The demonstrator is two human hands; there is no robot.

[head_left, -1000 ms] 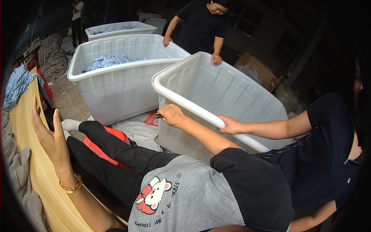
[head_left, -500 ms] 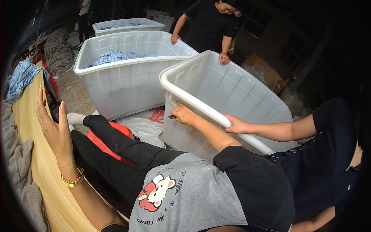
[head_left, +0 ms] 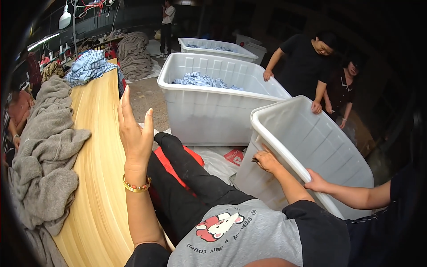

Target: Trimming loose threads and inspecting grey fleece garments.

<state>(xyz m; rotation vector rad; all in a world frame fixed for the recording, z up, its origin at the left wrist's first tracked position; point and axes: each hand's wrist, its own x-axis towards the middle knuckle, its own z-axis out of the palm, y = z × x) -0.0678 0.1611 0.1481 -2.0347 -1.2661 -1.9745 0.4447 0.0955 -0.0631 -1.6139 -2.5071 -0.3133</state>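
My left hand [head_left: 135,133] is raised over the edge of the wooden table [head_left: 100,147], palm sideways and fingers stretched, holding nothing. A gold bracelet [head_left: 137,184] circles that wrist. On the right, my right hand [head_left: 267,162] is closed around a small dark tool [head_left: 255,159], of which only a thin end shows. This hand is against the outer side of the nearest white plastic bin [head_left: 284,137], just below its rim. Another person's hand [head_left: 316,181] grips the same rim from the right. No contents show in the visible part of this bin.
A second white bin [head_left: 209,118] holds blue striped cloth [head_left: 202,80]; a third bin [head_left: 218,51] stands behind. Grey knit fabric [head_left: 49,155] and striped cloth [head_left: 91,66] lie along the table. A person in black [head_left: 304,62] touches both nearer bins, with another person [head_left: 342,91] beside.
The view has swung left, so the bins sit further right and more of the table shows. A further person at the right has come into view. My hands keep nearly the same pose.
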